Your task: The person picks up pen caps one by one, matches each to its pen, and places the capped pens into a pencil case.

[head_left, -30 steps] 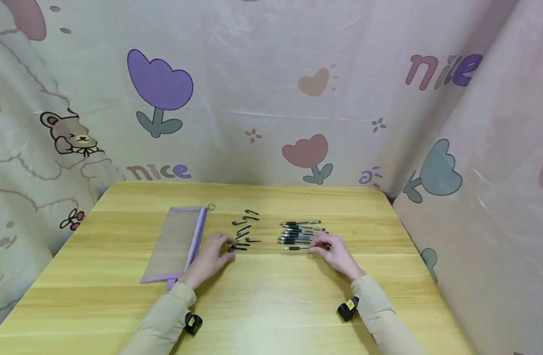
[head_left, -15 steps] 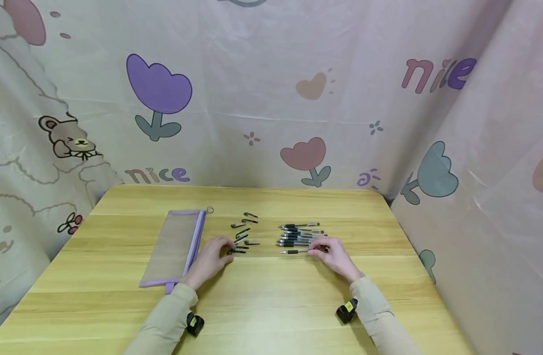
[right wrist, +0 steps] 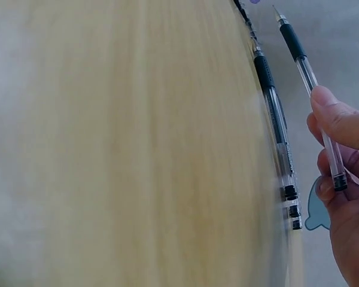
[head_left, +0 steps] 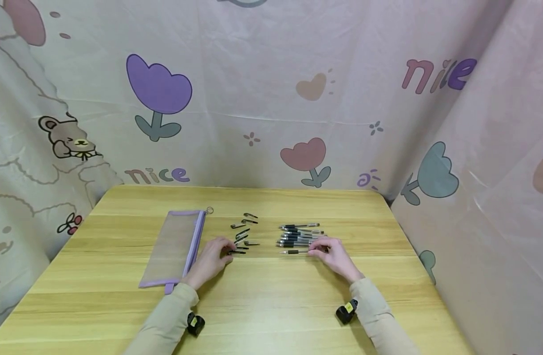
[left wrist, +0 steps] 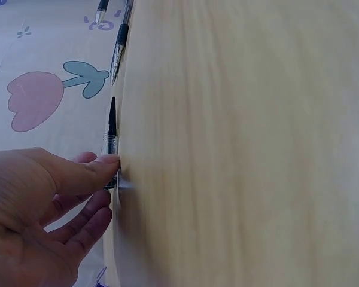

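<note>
My left hand [head_left: 212, 260] pinches the end of a black, clear-ended pen cap [left wrist: 110, 142] between thumb and finger, close to the tabletop. It is at the near end of a loose group of black pen caps [head_left: 242, 234]. To the right, my right hand [head_left: 336, 258] holds an uncapped gel pen [right wrist: 306, 72] by its clear barrel. The pen's tip points left, toward the caps, and its dark grip shows beyond the fingers. Just behind it lies a row of similar uncapped pens [head_left: 296, 234], side by side with tips to the left.
A mesh zip pouch [head_left: 172, 246] with purple edging lies flat to the left of my left hand, its zipper side toward the caps. The wooden table [head_left: 271, 305] ends at a printed curtain [head_left: 235, 98] at the back and sides.
The head view tilts slightly, shifting the table scene a little downward at first. Both hands keep their places beside the caps and the pens, with the same pen and cap in their fingers.
</note>
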A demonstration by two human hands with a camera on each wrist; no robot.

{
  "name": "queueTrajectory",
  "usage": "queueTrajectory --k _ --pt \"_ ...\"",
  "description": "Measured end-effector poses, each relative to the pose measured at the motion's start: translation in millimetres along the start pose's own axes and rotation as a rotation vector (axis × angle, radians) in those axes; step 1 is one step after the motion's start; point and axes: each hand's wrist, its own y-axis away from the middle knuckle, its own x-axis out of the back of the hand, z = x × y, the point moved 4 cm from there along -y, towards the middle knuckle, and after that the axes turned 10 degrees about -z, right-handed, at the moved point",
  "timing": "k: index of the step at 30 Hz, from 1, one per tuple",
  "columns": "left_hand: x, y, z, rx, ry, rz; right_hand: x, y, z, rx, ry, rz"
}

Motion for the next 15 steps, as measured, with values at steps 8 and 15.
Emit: queueTrajectory --k 8,15 --pt "1.4 2.8 -0.4 0.039 0.044 0.001 0.7 2.8 1.1 -0.070 -0.008 0.004" --pt "2.2 1.4 -1.3 0.062 0.041 -0.009 2.4 1.7 1.8 -0.078 -0.015 0.017"
